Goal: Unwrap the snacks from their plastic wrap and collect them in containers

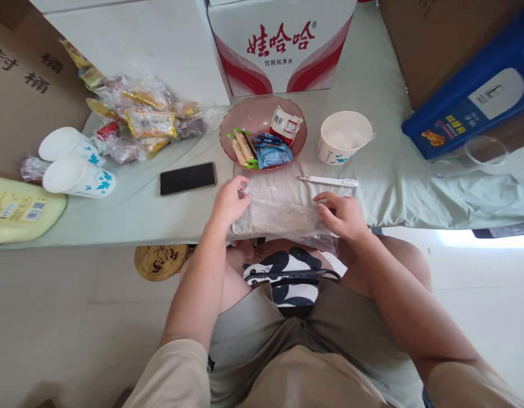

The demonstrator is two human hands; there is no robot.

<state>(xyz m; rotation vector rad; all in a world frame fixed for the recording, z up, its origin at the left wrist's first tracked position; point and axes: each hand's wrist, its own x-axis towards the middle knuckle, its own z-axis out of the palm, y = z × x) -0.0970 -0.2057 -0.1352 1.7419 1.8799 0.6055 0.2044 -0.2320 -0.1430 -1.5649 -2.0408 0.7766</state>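
Observation:
A clear plastic bag point(282, 218) lies flat at the table's front edge, and its lower right part hangs over. My left hand point(231, 199) is closed on the bag's upper left corner, thumb and forefinger curled together. At the bag's right side rests my right hand point(344, 215), its fingers apart and touching or just over the plastic. A white pen-like cutter point(327, 181) lies just beyond the right hand. Behind the bag stands a pink ribbed bowl point(228, 127) with several wrapped snacks point(273, 154) in it. To its right is a paper cup point(340, 150) with clear plastic inside.
A phone point(188, 179) lies left of my left hand. Farther left are two paper cups point(81, 180) and a heap of wrapped snacks point(149, 122). A white and red carton point(282, 51) stands behind; a blue jug point(465, 96) and a clear cup point(485, 153) are at right.

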